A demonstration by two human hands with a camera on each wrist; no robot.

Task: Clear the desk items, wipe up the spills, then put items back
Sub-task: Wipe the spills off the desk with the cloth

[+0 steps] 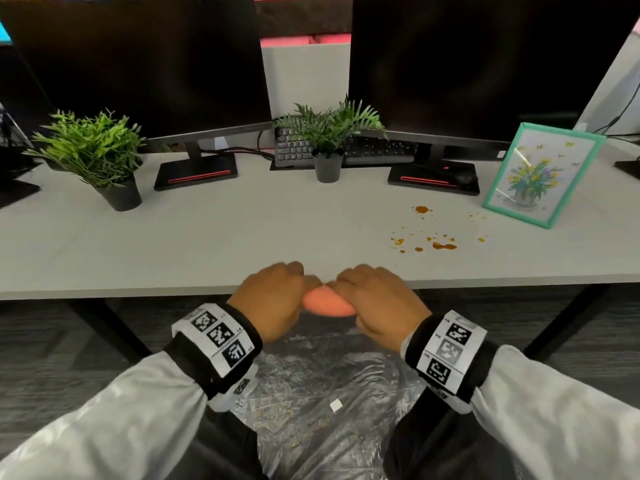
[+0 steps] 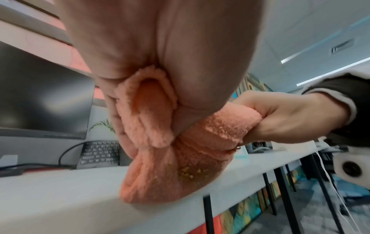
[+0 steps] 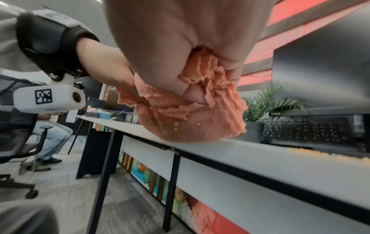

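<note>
An orange cloth point(image 1: 325, 304) is bunched between both hands at the desk's front edge, above a clear plastic bag point(image 1: 322, 403). My left hand point(image 1: 273, 299) grips its left end, my right hand point(image 1: 377, 299) its right end. In the left wrist view the cloth point(image 2: 170, 174) carries yellow crumbs on its underside, and the right hand point(image 2: 284, 117) pinches a fold. The right wrist view shows the cloth point(image 3: 190, 114) crumpled in my fist, touching the desk edge point(image 3: 230, 148). Orange spill drops point(image 1: 436, 242) lie on the desk point(image 1: 207, 244) to the right.
Two black monitors point(image 1: 138, 64) point(image 1: 485, 64) stand at the back with a keyboard point(image 1: 294, 150) between them. Potted plants point(image 1: 93, 154) point(image 1: 329, 140) stand left and centre. A teal picture frame point(image 1: 540, 174) leans at the right. An office chair point(image 3: 16, 142) is behind me.
</note>
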